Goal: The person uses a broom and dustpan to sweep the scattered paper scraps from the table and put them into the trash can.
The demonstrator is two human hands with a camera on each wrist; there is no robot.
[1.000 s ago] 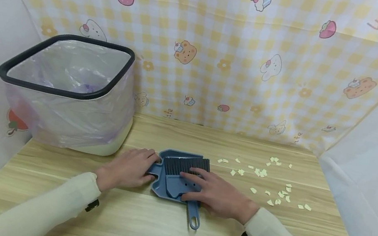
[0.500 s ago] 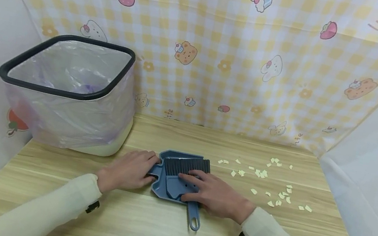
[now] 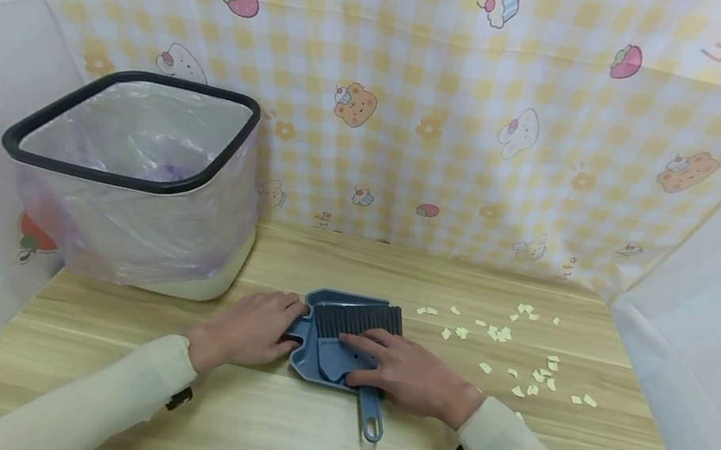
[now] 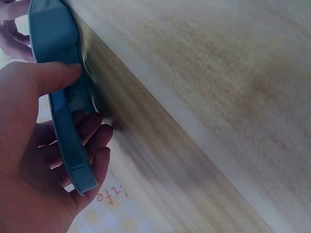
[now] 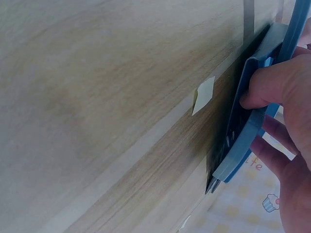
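Observation:
A blue-grey dustpan (image 3: 303, 364) lies flat on the wooden table, its handle pointing left. My left hand (image 3: 250, 328) grips that handle; in the left wrist view the thumb lies along one side of the handle (image 4: 70, 141) and the fingers curl behind it. Across the pan rests a matching hand brush (image 3: 331, 357), its dark bristles (image 3: 354, 319) toward the back and its looped handle toward me. My right hand (image 3: 412, 375) holds the brush by its head, fingers spread over the top. In the right wrist view the thumb (image 5: 257, 90) presses at its edge.
Several small pale yellow paper scraps (image 3: 499, 333) lie scattered on the table (image 3: 264, 441) to the right of the pan. At the back left stands a bin (image 3: 223, 281) with a black rim and a thin plastic liner. A checked curtain (image 3: 417, 66) hangs behind.

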